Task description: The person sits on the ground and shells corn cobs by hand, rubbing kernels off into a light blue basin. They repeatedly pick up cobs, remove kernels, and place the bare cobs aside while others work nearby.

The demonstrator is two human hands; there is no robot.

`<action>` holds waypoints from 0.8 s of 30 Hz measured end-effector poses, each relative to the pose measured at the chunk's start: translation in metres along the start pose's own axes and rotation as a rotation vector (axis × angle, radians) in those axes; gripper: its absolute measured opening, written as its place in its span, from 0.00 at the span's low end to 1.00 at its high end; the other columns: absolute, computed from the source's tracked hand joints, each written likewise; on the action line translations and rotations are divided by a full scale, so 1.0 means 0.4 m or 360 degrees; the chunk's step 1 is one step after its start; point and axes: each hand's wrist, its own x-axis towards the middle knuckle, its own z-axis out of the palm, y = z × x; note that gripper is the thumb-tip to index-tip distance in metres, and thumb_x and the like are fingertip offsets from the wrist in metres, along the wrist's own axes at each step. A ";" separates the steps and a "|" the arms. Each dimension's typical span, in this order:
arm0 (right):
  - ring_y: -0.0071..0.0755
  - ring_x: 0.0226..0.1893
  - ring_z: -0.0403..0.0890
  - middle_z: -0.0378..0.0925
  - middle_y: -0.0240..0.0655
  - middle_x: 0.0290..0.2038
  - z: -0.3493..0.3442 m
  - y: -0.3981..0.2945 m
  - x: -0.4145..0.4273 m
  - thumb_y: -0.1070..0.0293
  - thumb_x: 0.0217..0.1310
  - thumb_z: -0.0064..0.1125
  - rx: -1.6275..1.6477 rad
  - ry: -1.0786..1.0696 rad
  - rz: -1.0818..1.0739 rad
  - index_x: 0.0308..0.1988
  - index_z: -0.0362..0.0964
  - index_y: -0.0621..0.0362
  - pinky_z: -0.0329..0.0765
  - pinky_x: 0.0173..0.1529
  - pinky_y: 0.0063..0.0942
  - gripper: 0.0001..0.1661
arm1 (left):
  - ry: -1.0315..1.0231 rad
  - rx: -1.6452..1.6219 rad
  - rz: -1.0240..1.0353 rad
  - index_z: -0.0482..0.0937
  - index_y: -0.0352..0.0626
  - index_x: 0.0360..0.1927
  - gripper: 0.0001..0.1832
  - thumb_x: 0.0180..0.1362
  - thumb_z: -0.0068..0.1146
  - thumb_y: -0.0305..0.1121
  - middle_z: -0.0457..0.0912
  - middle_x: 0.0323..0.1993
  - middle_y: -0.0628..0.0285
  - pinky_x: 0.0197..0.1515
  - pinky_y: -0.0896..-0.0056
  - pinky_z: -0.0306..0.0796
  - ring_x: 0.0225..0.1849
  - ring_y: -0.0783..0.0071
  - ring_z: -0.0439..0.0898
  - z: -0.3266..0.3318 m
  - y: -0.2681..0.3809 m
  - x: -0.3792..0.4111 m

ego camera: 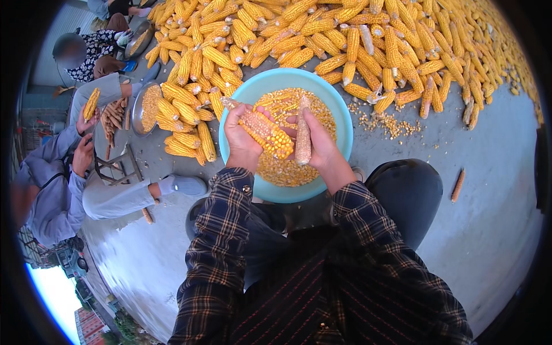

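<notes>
My left hand (243, 138) grips a partly shelled ear of corn (269, 131), tilted with one end toward the lower right. Bare pinkish cob shows along its upper side, while yellow kernels remain on the lower side and at the near end. In my right hand (321, 142) is a bare corncob (303, 133), held nearly upright in the picture beside the ear. Whether the two touch is hard to tell. Both hands are over a light blue plastic basin (343, 164), which holds loose corn kernels (284, 174) and several ears (276, 103).
A large heap of corn ears (302, 30) lies beyond the basin. Kernels (388, 123) are scattered on the concrete floor (483, 151), where a bare cob (458, 185) lies. At left, a seated person (56, 172) holds an ear (92, 105) near a metal bowl of kernels (151, 108); other people sit beyond.
</notes>
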 end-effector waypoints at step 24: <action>0.29 0.47 0.73 0.71 0.35 0.49 0.044 0.083 0.000 0.57 0.64 0.51 -0.0408 -0.0027 -0.0501 0.55 0.63 0.57 0.72 0.50 0.32 0.23 | 0.0309 0.0162 0.0262 0.72 0.44 0.34 0.09 0.51 0.58 0.30 0.75 0.27 0.63 0.35 0.65 0.73 0.29 0.70 0.76 0.020 -0.023 0.037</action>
